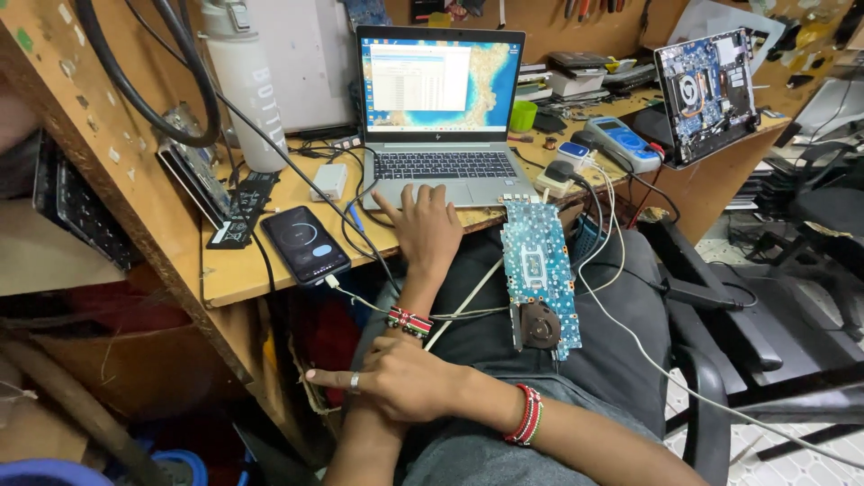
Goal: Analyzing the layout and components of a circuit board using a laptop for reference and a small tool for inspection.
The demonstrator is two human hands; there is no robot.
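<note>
My left hand [428,227] lies flat with fingers loosely spread on the palm rest of the open laptop [441,166], pinching nothing. My right hand [391,378] rests empty across my left forearm, forefinger stretched out. The laptop sits on the wooden surface [243,270] just ahead of me, long axis running left to right, screen facing me. I judge it stiff, fairly heavy and fragile at the hinge, best lifted by both base edges.
</note>
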